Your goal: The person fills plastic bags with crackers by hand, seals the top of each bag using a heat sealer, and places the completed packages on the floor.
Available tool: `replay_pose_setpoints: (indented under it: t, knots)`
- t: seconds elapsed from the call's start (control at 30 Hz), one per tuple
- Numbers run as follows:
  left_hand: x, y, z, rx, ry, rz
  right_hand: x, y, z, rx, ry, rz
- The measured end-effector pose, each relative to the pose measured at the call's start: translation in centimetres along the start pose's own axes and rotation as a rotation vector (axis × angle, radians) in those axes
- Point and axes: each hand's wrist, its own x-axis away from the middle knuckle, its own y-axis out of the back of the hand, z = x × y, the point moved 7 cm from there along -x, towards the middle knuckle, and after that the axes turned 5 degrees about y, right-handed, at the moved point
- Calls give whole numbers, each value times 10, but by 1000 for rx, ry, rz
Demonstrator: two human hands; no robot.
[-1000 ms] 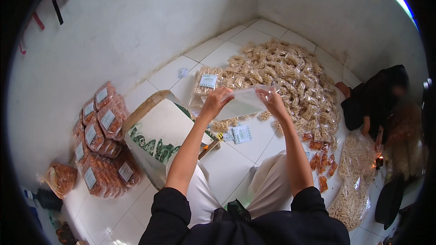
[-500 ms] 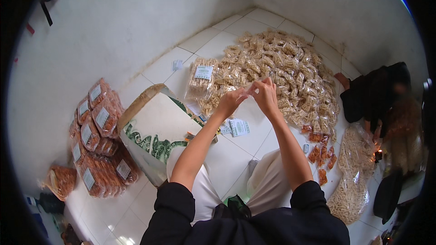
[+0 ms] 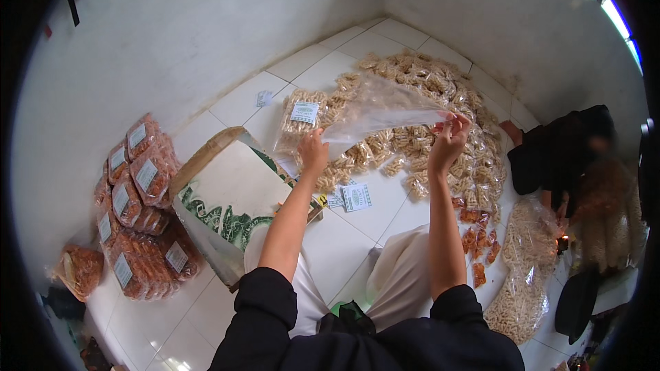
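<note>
A clear plastic bag [image 3: 375, 106] is stretched out between my two hands, above the near part of a heap of small snack packets. My left hand [image 3: 314, 151] is closed on one end of it. At the other end, my right hand [image 3: 450, 139] pinches the bag's edge, raised over the heap. The heap of pale, twisted snack packets [image 3: 440, 89] spreads over the tiles beyond my hands. Just past my left hand lies a larger filled bag [image 3: 292, 134] with a printed label [image 3: 304, 111] on top. Printed label cards [image 3: 356, 197] lie on the floor between my arms.
A cardboard box [image 3: 227, 199] stands left of my legs. Stacked packs of reddish-brown snacks [image 3: 141, 213] stand farther left. Small orange packets [image 3: 479, 244] and a large bag of pale snacks [image 3: 526, 268] lie to the right. Another person [image 3: 564, 144] sits by a small flame [image 3: 562, 242].
My hands have moved apart, the left one toward the left and the right one toward the right. The plastic bag, bunched between my fingers before, is now spread out wide.
</note>
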Motion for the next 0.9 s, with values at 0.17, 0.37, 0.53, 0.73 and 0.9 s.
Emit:
replay_pose_setpoints:
  t: [0.17,0.37,0.53,0.73,0.9]
  knots:
    - [-21,14,-46,711,60,143,16,-25,3,-171,6,190]
    - [14,80,-52,892,307,371,41,-73,22,-662,-190,375]
    - [49,128,10,937,576,743,81,-127,57,-925,-260,507]
    - [56,198,51,877,375,445,140,-188,54,-1026,-489,632]
    - [47,239,102,1176,387,89,215,-232,40,-830,-837,880]
